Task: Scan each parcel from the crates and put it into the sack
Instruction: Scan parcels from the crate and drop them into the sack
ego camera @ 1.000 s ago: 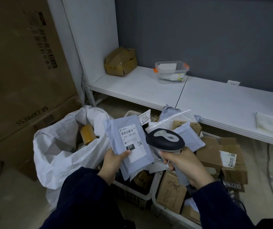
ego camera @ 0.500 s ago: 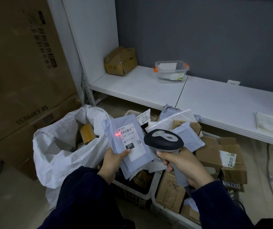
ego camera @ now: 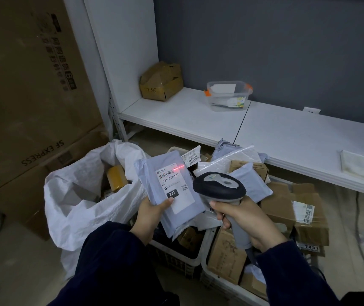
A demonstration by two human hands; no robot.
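My left hand grips a flat grey mailer parcel by its lower edge, label facing up, above the left crate. A red scan line lies across the label's barcode. My right hand holds the grey handheld scanner by its handle, head pointed at the label. The white woven sack stands open on the floor to the left, with a yellow-taped parcel and others inside. The right crate holds several cardboard boxes and grey mailers.
A low white shelf runs behind the crates, carrying a brown box, a clear lidded tub and a folded cloth. Large cardboard cartons stand at the left. A cable runs down the floor at the right.
The red scan line has shifted from the label's left edge to the right end of the barcode. The parcel and scanner have risen slightly; both grips are unchanged.
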